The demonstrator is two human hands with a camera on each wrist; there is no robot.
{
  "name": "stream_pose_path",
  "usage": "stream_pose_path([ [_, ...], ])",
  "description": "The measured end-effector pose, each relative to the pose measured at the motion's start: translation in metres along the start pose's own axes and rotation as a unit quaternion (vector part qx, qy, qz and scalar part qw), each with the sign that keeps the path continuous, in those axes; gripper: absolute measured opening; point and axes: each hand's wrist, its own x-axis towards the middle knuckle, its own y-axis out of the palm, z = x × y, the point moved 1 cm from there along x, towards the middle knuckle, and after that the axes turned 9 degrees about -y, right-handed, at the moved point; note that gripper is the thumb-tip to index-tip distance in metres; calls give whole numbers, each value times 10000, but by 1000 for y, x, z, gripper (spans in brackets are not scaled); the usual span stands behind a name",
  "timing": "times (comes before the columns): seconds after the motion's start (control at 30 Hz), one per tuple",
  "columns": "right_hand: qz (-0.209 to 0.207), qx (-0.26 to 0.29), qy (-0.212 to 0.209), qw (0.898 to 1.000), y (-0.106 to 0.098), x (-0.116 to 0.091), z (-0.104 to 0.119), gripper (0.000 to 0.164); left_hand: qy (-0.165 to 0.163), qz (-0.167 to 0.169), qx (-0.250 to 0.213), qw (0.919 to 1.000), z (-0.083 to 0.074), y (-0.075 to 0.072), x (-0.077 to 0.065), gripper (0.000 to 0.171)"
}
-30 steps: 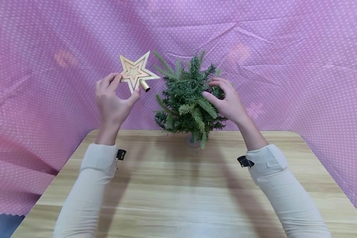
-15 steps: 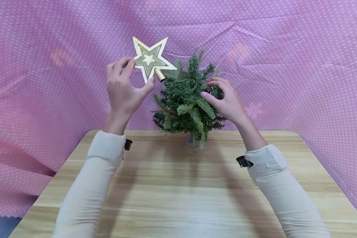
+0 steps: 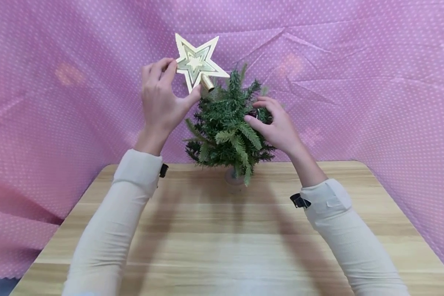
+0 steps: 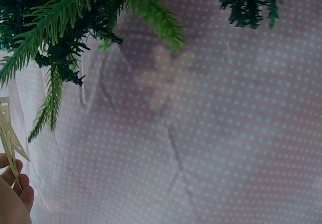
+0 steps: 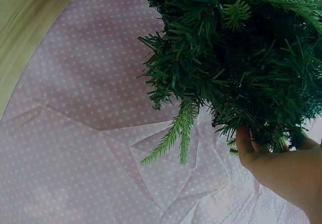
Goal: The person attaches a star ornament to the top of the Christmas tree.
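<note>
My left hand (image 3: 162,98) pinches a gold star tree topper (image 3: 194,62) by its left and lower points. The star's short hollow tube (image 3: 207,83) points down and right, just above the tree's upper left branches. In the left wrist view the star (image 4: 7,133) shows edge-on at the far left. A small artificial Christmas tree (image 3: 225,119) stands upright at the back of the table. My right hand (image 3: 279,129) grips branches on its right side, thumb in front. In the right wrist view those fingers (image 5: 245,142) reach into the foliage, which partly hides them.
The tree's round clear base (image 3: 234,176) rests near the back edge of the wood-grain table (image 3: 222,238). A pink polka-dot cloth (image 3: 355,102) hangs behind the table and along its sides.
My left hand has carried the star up and to the right, to beside the tree's top. The star's face has turned brighter. My right hand stays on the tree; the view shifts slightly.
</note>
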Motion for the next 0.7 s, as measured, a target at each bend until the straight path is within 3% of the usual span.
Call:
stream_pose_path([
  [0.17,-31,57,-32,10000,-4,-3,-1,56,73,125,160,9998,-14,9,11,64],
  [0.4,104,125,-93,9998,-2,1,2,59,-90,154,363,9992,-27,14,22,65],
  [0.7,68,114,-37,9999,-8,-6,-1,59,100,284,586,9978,-39,24,34,67],
])
